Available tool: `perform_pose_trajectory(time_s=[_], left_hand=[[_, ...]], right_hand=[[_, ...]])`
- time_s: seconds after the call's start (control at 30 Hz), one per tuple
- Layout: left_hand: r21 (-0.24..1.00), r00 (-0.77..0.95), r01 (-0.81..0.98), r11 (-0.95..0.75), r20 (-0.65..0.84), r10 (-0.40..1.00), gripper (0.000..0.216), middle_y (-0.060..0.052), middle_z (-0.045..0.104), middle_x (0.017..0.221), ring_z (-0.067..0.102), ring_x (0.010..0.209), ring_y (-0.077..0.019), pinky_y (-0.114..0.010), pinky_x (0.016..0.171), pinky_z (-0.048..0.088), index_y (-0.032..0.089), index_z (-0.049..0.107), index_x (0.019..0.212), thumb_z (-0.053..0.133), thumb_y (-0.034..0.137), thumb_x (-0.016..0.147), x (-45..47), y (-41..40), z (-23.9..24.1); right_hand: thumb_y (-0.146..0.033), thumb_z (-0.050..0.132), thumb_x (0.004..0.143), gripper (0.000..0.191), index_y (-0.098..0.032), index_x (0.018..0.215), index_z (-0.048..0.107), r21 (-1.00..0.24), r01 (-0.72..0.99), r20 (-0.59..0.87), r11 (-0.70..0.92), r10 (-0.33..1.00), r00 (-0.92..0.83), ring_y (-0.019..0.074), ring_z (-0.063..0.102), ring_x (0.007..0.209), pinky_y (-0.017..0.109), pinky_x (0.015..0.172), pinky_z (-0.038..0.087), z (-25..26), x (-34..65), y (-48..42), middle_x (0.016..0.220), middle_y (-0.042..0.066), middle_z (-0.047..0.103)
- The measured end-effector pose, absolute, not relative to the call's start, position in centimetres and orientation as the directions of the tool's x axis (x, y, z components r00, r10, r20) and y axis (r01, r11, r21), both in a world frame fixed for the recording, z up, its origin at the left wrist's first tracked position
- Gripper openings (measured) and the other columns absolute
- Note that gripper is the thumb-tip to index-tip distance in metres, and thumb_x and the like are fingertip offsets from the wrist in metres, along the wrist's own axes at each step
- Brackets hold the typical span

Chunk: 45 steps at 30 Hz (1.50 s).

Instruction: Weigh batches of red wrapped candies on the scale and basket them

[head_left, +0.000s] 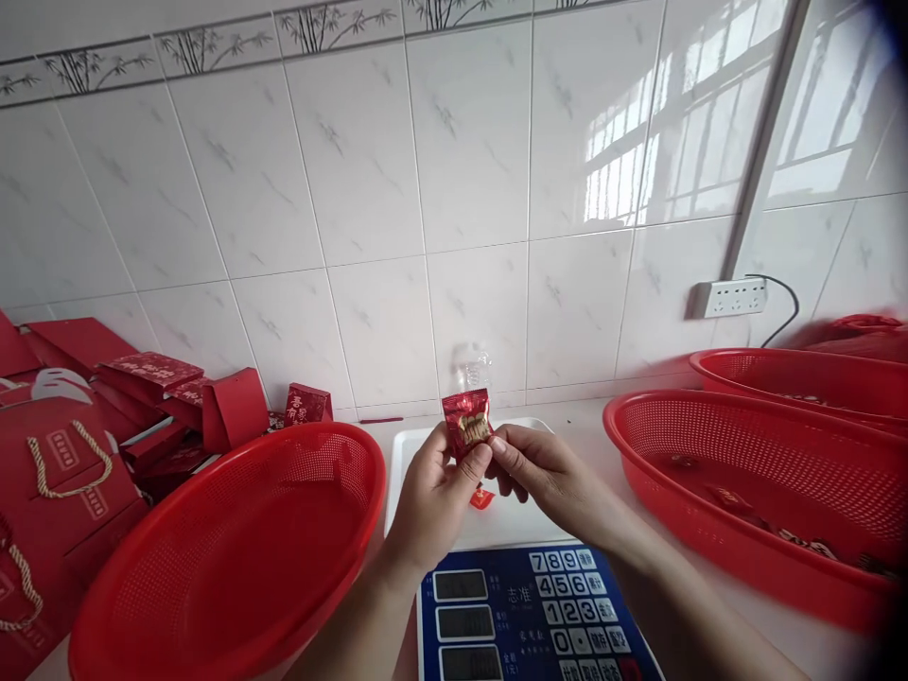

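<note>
Between my two hands a small red and gold snack packet (468, 414) is held up above a weighing scale. My left hand (436, 487) grips its left side and lower edge with thumb and fingers. The thumb and fingers of my right hand (539, 465) pinch its lower right corner. Beneath them lies the scale's white pan (410, 473), with another red packet (482, 497) on it, partly hidden by my hands. The scale's blue keypad panel (521, 624) faces me, its displays dark.
A red plastic basket (369, 463) stands on the left, beside red gift bags (78, 473) and red boxes (234, 411). Right of the scale, another red basket (673, 411) holds several small packets. A clear plastic container (474, 364) and a power strip (730, 297) are by the tiled wall.
</note>
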State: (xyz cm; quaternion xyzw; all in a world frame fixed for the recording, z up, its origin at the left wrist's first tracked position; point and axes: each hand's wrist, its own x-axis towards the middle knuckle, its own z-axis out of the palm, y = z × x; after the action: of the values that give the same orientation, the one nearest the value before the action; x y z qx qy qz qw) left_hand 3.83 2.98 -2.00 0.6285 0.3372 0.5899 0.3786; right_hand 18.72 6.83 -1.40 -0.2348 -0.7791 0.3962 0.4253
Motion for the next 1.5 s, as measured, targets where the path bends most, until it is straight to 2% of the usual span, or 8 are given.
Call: perform_pose_trajectory(time_s=[0.13,0.27,0.57,0.67,0.87,1.07,1.33,1.5], left_hand=[[0.909,0.268,-0.033,-0.415,0.408,0.873,0.025,-0.007,0.066,0.089,0.06,0.082,-0.017,-0.029,0.074,0.049,0.016,0.065,0.097,0.057,0.038,0.089,3.4,2.6,-1.4],[0.951,0.387,-0.072,-0.301,0.305,0.87,0.022,-0.007,0.067,0.087,0.058,0.077,-0.0149,-0.026,0.067,0.044,0.016,0.067,0.085,0.06,0.037,0.087,3.2,2.4,-1.1],[0.87,0.086,-0.24,-0.43,0.461,0.883,0.031,0.001,0.06,0.066,0.052,0.063,-0.0114,-0.025,0.062,0.042,0.019,0.06,0.069,0.055,0.04,0.091,3.7,2.9,-1.7],[0.866,0.079,-0.256,-0.429,0.461,0.884,0.032,0.002,0.06,0.065,0.053,0.062,-0.0114,-0.025,0.062,0.044,0.019,0.058,0.068,0.058,0.042,0.09,3.7,2.7,-1.5],[0.876,0.124,-0.339,-0.344,0.404,0.906,0.029,0.001,0.062,0.066,0.054,0.062,-0.0116,-0.024,0.058,0.044,0.02,0.061,0.072,0.059,0.043,0.089,3.6,2.3,-1.3],[0.902,0.157,-0.245,-0.357,0.4,0.903,0.033,0.001,0.058,0.062,0.049,0.061,-0.0106,-0.023,0.059,0.042,0.018,0.059,0.065,0.062,0.043,0.086,3.3,2.3,-1.4],[0.902,0.18,-0.077,-0.425,0.432,0.884,0.038,-0.001,0.055,0.068,0.048,0.067,-0.013,-0.025,0.065,0.042,0.018,0.061,0.073,0.051,0.049,0.092,3.2,2.3,-1.7],[0.896,0.208,0.038,-0.443,0.426,0.88,0.036,-0.001,0.056,0.068,0.049,0.068,-0.0135,-0.026,0.068,0.043,0.018,0.062,0.074,0.052,0.05,0.09,3.3,2.1,-1.8]], right_hand=[[-0.061,0.045,0.09,0.047,-0.019,0.074,0.057,-0.795,0.095,0.481,0.599,0.718,-0.504,0.0121,0.05,0.06,0.026,0.053,0.04,-0.9,19.3,6.8,0.066,0.001,0.057],[-0.057,0.043,0.093,0.047,-0.019,0.071,0.059,-0.818,0.028,0.463,0.575,0.686,-0.561,0.0104,0.047,0.054,0.025,0.052,0.039,-0.5,19.7,6.6,0.06,0.0,0.057],[-0.061,0.046,0.09,0.051,-0.018,0.067,0.059,-0.863,-0.041,0.433,0.503,0.696,-0.573,0.0089,0.046,0.053,0.024,0.051,0.039,-0.4,19.6,6.1,0.058,0.0,0.055],[-0.06,0.048,0.089,0.05,-0.017,0.068,0.059,-0.89,-0.056,0.397,0.453,0.708,-0.584,0.0082,0.046,0.052,0.024,0.051,0.039,-0.6,19.4,5.9,0.058,-0.001,0.054],[-0.055,0.046,0.092,0.047,-0.017,0.072,0.063,-0.856,-0.17,0.479,0.488,0.626,-0.615,0.0078,0.046,0.054,0.022,0.051,0.04,-0.4,19.1,5.7,0.067,0.001,0.059],[-0.058,0.046,0.091,0.049,-0.018,0.067,0.061,-0.819,-0.185,0.534,0.543,0.603,-0.593,0.009,0.046,0.053,0.023,0.052,0.04,-0.1,19.6,5.8,0.059,-0.001,0.056],[-0.053,0.048,0.092,0.044,-0.019,0.064,0.052,-0.834,-0.08,0.521,0.545,0.733,-0.438,0.009,0.05,0.051,0.023,0.05,0.038,-0.5,19.0,5.7,0.054,-0.002,0.057],[-0.054,0.049,0.092,0.042,-0.021,0.066,0.049,-0.841,-0.185,0.531,0.509,0.711,-0.46,0.0101,0.053,0.051,0.025,0.051,0.041,-0.1,19.1,5.5,0.053,-0.003,0.054]])
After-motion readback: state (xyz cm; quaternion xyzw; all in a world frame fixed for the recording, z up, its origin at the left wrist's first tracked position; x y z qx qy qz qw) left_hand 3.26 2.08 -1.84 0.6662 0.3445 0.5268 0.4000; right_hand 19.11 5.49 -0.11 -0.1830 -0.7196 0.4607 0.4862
